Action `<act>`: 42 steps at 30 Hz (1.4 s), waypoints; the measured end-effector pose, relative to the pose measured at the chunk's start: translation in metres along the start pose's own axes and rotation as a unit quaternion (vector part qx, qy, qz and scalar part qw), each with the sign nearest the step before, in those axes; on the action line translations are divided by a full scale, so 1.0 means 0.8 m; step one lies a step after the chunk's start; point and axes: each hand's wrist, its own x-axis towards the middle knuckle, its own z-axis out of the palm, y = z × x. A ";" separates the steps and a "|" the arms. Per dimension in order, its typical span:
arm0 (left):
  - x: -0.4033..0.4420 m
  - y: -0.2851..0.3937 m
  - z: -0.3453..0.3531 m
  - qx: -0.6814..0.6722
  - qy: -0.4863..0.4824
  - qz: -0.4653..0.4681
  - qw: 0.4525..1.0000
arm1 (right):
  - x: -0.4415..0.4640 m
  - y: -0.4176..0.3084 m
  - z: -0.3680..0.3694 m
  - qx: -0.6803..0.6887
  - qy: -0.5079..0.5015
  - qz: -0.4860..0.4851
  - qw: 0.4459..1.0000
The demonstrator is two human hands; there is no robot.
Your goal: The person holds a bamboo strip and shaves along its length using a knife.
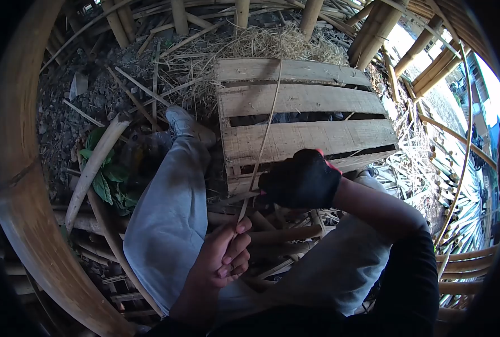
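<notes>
My bare left hand (pixel 227 255) is closed around the lower end of a thin bamboo strip (pixel 271 112). The strip rises from my fist, past the front of a wooden slatted crate (pixel 306 101), towards the straw behind it. On my right hand (pixel 303 180) is a black glove with red trim, its fingers wrapped around what looks like a knife; the glove hides the handle. The knife's blade (pixel 236 198) points left and crosses the strip just above my left hand. Whether its edge is cutting into the strip, I cannot tell.
My outstretched legs, in grey trousers (pixel 168 196), flank the work. Thick bamboo poles (pixel 14 163) stand at the left. Straw (pixel 300 45) lies behind the crate, cut bamboo pieces (pixel 463 208) are piled at right, and green leaves (pixel 101 180) lie beside my leg.
</notes>
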 end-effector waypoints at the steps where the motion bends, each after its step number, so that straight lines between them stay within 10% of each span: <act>1: -0.003 -0.003 0.002 0.015 0.017 0.004 1.000 | -0.004 0.020 0.002 -0.015 -0.070 0.061 0.996; 16: -0.008 0.010 -0.003 -0.037 -0.020 0.005 0.999 | -0.002 0.041 0.011 -0.074 -0.141 0.139 0.977; 20: -0.010 0.008 0.004 0.024 0.005 -0.011 1.000 | -0.004 0.020 0.006 -0.046 -0.095 0.028 0.994; 24: -0.010 0.009 0.007 0.035 0.025 -0.005 0.999 | -0.008 0.096 0.016 -0.071 -0.137 0.169 0.973; 30: -0.008 0.009 0.010 0.049 0.020 -0.003 0.999 | -0.001 0.038 0.007 -0.054 -0.111 0.018 0.992; 32: -0.011 0.007 0.011 0.055 0.033 -0.002 0.998 | -0.004 0.092 0.015 -0.111 -0.170 0.184 0.962; 40: -0.016 0.013 0.006 0.036 0.013 -0.017 0.999 | -0.003 0.065 0.005 -0.095 -0.194 0.078 0.973; 42: -0.023 0.013 0.010 0.023 0.005 -0.015 1.000 | -0.011 0.115 0.012 -0.141 -0.175 0.213 0.951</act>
